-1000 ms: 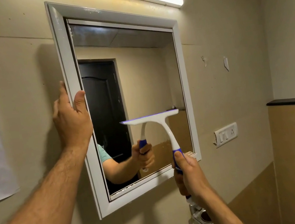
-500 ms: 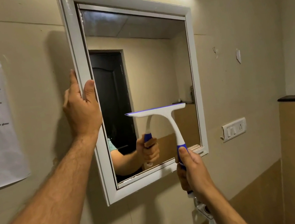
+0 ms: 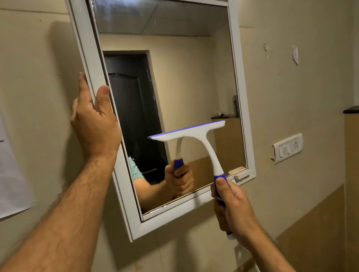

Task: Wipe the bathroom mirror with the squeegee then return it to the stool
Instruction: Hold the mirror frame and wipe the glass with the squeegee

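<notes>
Left hand clasps the frame; right hand grips the squeegee: press its blade flat on the mirror, pulling evenly.

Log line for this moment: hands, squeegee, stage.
step: wiping | left hand: holds mirror frame, left edge | right hand: grips squeegee handle | blade: level against lower glass

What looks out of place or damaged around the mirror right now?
The switch plate right of the mirror sits crooked, and its left edge looks broken. Torn scraps stick above it.
</notes>
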`<action>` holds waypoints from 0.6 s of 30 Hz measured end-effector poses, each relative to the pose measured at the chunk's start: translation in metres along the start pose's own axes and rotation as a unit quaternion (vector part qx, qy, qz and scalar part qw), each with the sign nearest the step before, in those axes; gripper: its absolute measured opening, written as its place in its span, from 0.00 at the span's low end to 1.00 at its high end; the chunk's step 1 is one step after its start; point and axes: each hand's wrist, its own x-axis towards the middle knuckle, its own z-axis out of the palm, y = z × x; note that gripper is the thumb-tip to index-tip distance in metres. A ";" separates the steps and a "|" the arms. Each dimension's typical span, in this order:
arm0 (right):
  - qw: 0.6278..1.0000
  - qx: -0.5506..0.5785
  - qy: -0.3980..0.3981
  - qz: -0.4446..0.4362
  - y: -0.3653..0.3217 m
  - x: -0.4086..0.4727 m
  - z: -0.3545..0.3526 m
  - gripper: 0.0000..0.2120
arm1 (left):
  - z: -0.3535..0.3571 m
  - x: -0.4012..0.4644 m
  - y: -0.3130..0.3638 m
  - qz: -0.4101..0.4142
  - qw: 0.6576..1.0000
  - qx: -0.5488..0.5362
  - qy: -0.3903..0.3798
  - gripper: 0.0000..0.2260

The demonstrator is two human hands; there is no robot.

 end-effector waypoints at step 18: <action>0.999 0.010 -0.044 -0.018 -0.014 -0.013 0.038 0.18 | 0.002 0.000 -0.004 -0.028 0.999 -0.024 -0.007 0.24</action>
